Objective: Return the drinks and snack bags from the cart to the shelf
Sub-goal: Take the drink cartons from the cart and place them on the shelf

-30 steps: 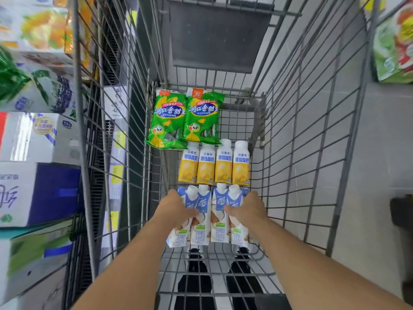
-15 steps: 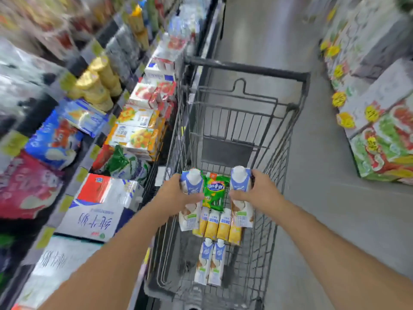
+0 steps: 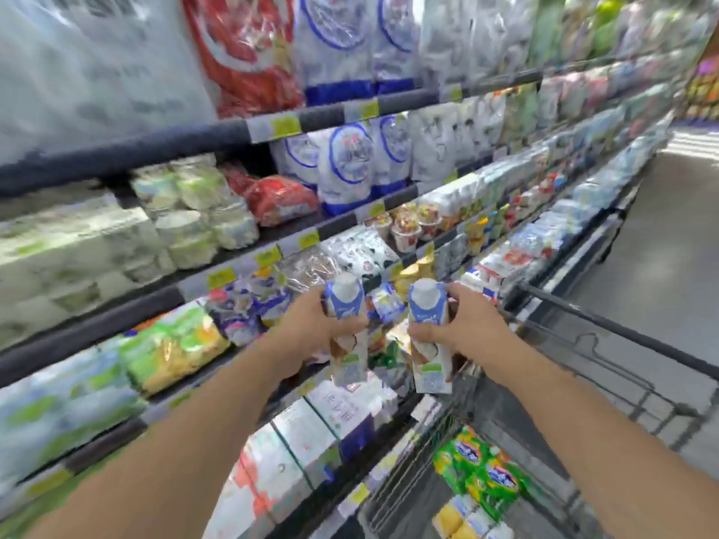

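At frame centre, the left hand (image 3: 311,328) grips one blue-and-white carton (image 3: 347,332) and the right hand (image 3: 463,324) grips another carton (image 3: 428,340). Both stand nearly upright, white caps up, before the shelf (image 3: 233,266). Green snack bags (image 3: 482,472) lie in the cart (image 3: 607,336), lower right.

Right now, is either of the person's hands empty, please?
No: the left hand grips one blue-and-white carton and the right hand grips another.

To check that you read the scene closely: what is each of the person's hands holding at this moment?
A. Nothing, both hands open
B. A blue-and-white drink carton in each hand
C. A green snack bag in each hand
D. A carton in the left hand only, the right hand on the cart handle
B: the left hand grips one blue-and-white carton and the right hand grips another carton, both upright before the shelf.
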The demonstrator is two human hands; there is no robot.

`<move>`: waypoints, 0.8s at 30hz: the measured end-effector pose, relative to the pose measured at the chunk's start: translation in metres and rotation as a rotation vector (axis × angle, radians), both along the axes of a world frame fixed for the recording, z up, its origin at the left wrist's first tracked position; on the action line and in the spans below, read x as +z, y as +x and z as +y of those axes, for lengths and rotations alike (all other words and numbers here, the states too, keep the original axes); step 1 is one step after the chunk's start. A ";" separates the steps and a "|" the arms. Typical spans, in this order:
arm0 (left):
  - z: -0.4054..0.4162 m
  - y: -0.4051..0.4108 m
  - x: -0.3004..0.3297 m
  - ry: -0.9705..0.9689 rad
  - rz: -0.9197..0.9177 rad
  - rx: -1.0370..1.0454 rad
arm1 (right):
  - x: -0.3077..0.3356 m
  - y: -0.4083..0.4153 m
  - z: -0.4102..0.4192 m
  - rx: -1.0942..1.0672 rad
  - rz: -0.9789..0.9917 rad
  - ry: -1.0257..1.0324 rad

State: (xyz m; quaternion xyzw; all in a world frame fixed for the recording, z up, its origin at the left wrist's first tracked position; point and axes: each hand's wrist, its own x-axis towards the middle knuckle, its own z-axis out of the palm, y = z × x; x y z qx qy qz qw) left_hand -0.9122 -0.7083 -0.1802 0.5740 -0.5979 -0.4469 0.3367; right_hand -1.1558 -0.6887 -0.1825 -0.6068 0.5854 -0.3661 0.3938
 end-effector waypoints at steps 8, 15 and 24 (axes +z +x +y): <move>0.129 0.205 0.052 -0.133 0.016 0.416 | 0.060 0.208 0.032 0.400 -0.035 -0.101; 0.314 0.396 0.058 -0.164 0.031 0.758 | 0.075 0.452 0.146 0.761 -0.045 -0.087; 0.540 0.582 0.071 -0.189 0.012 1.033 | 0.081 0.709 0.323 1.109 -0.090 -0.131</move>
